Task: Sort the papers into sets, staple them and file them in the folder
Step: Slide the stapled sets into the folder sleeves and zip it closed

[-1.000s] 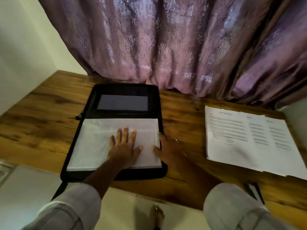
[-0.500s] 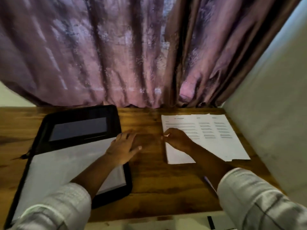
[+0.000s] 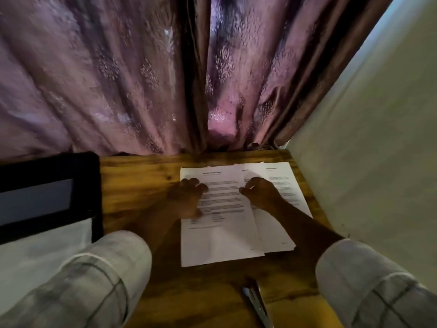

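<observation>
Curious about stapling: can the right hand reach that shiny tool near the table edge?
Probably yes: the shiny tool lies uncovered on the table, with nothing between it and the right hand.

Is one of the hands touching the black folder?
No, the left hand and the right hand both lie on the papers, apart from the black folder off to the left.

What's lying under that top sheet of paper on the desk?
More printed sheets poke out from under the top sheet on its right. How many lie beneath is hidden by it, the left hand and the right hand.
</observation>
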